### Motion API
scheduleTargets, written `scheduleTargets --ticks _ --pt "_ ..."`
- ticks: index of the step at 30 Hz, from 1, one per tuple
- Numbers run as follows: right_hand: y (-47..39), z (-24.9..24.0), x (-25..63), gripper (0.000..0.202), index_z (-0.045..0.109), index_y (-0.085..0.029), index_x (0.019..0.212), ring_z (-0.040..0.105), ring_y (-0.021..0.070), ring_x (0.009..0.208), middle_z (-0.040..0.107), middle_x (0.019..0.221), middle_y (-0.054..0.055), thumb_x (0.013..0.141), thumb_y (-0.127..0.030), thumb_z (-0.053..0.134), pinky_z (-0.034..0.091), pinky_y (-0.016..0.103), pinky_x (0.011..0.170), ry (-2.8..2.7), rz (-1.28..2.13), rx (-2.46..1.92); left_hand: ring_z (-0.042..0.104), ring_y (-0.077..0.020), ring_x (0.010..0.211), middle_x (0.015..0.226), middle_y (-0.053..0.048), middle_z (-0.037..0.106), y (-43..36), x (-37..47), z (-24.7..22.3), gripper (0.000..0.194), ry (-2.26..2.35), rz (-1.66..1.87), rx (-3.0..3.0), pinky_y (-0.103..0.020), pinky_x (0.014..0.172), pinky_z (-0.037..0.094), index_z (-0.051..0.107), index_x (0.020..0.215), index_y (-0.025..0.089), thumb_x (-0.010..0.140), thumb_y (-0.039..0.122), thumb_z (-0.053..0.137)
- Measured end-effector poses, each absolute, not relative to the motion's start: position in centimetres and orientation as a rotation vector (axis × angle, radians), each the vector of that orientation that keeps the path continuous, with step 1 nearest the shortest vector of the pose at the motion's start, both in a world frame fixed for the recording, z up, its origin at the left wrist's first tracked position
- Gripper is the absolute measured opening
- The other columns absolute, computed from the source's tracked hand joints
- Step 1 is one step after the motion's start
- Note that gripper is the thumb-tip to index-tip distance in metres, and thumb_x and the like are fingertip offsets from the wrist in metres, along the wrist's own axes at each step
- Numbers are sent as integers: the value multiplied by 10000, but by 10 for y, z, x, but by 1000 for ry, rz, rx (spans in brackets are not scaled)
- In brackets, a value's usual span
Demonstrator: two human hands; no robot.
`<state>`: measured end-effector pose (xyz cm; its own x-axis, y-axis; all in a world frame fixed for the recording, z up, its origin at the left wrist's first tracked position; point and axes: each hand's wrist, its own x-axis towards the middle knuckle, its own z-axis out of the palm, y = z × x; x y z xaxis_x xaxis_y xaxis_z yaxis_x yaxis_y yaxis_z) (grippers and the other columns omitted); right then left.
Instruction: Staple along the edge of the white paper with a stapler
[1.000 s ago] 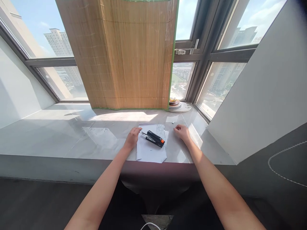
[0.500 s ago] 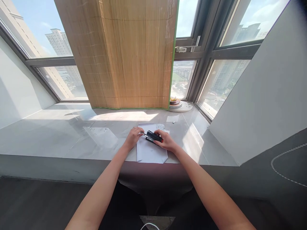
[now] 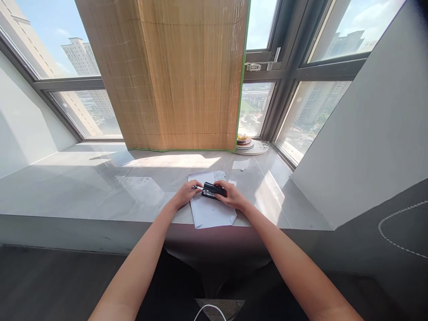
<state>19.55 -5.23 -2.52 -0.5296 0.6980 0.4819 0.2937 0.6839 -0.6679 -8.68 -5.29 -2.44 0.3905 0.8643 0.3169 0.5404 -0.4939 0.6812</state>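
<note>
My right hand (image 3: 228, 193) grips a black stapler (image 3: 211, 189) by its right end, above a sheet of white paper (image 3: 214, 214). The stapler's upper and lower arms are spread apart, and its gap faces left. My left hand (image 3: 186, 194) is closed, fingertips pinched on a small metal piece (image 3: 195, 187) just left of the stapler. What exactly this piece is, I cannot make out. The paper lies on the light tiled sill, with some dark print along its top right edge.
On the sill (image 3: 83, 191) lie a marked sheet (image 3: 142, 189) to the left and a small paper (image 3: 240, 165) at the back right. Stacked plates (image 3: 245, 145) stand by the window. A bamboo blind (image 3: 180, 80) hangs ahead; a bead cord (image 3: 394, 218) hangs at right.
The metal piece in my left hand has moved left, with its shiny length less visible. The paper has shifted and turned slightly. My right hand keeps its grip on the stapler.
</note>
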Motion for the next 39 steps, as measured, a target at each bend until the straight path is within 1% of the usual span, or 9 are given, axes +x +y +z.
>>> scheduleTargets --ticks 7,15,20,25,27,30,34,36,39 --pt "-48 -30 196 337 652 -246 1263 684 261 1072 726 1212 89 929 -272 681 525 383 920 -2129 663 -753 703 -246 1024 1068 -64 781 -58 -84 -17 243 1240 913 2146 -377 919 548 753 1048 215 957 413 646" --pt "-48 -30 196 333 694 -243 1233 702 251 1027 754 1172 78 902 -281 712 542 374 897 -2071 706 -758 735 -251 1022 1098 -69 810 -58 -88 -21 309 1207 1006 2105 -382 900 569 802 1133 233 928 450 724" --pt "-45 -28 201 280 749 -247 1188 714 268 1041 776 1131 74 919 -303 691 541 414 944 -1900 711 -814 757 -250 951 1014 -88 822 -62 -88 -18 249 1100 1081 2089 -379 846 604 844 966 223 918 454 766" --pt "-45 -21 209 279 805 -221 1112 716 267 969 787 1060 78 878 -341 713 553 405 883 -1708 742 -865 775 -282 1058 1080 -97 829 -66 -86 -12 293 1054 1152 2034 -433 981 612 851 1029 214 946 466 729" --pt "-46 -19 212 280 816 -212 1093 718 265 948 793 1030 78 874 -357 718 556 403 874 -1663 776 -859 781 -287 1050 1065 -103 831 -67 -86 -10 314 1036 1142 2006 -444 987 614 849 1008 204 956 480 709" --pt "-49 -16 211 279 818 -208 1092 722 268 971 792 1040 81 889 -376 726 557 410 903 -1703 823 -809 784 -278 994 1006 -104 829 -69 -85 -10 300 1034 1113 1987 -449 965 610 813 984 192 928 478 744" --pt "-51 -17 203 346 786 -233 1199 718 271 1026 779 1103 86 930 -440 720 565 420 937 -1870 867 -717 763 -228 956 988 -51 792 -69 -81 -13 428 1033 1119 1935 -426 945 592 622 1179 224 859 428 820" --pt "-51 -19 198 380 762 -241 1250 711 271 1058 771 1137 93 951 -469 705 564 418 952 -1936 875 -676 743 -200 906 994 -34 754 -68 -81 -15 416 1044 1124 1958 -382 887 581 564 1140 232 850 390 817" --pt "-50 -22 195 404 728 -248 1300 699 268 1095 758 1184 100 983 -491 669 556 417 980 -1992 868 -645 706 -177 863 977 -17 706 -66 -81 -17 302 1095 1105 2062 -347 848 537 564 1046 228 860 326 781"
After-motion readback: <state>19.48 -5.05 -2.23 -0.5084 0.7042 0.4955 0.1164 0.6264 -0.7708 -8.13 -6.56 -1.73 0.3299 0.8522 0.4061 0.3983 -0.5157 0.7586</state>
